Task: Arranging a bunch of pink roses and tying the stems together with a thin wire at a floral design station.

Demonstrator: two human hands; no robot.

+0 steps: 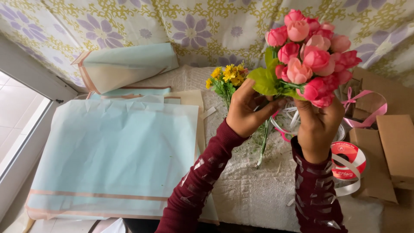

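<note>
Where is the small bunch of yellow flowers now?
In the head view, the yellow flowers lie on the white cloth just left of the left hand, right of the light blue wrapping paper.

roses (312,56): pink, green leaves
small flowers (227,77), left of roses: yellow
paper sheet (116,151): light blue, tan stripe
sleeves (196,185): dark red
cloth (189,26) behind roses: purple flowers

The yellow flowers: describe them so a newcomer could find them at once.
Start at the white cloth on the table. Just beyond the left hand stands a small sprig of yellow flowers, far smaller than the pink bunch that both hands hold.
</note>
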